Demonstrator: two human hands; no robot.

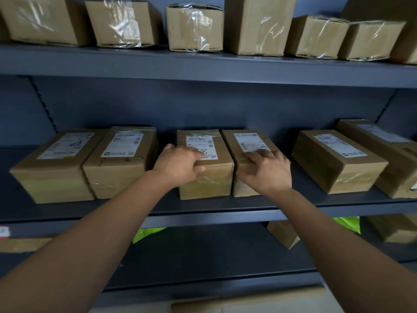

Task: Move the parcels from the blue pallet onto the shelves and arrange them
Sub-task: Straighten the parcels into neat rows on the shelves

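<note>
Grey metal shelf bears taped cardboard parcels (left hand, right hand gripping).

The left forearm and right forearm are bare from wrist to frame edge, with no sleeve on either. The left hand and right hand are bare too.
</note>
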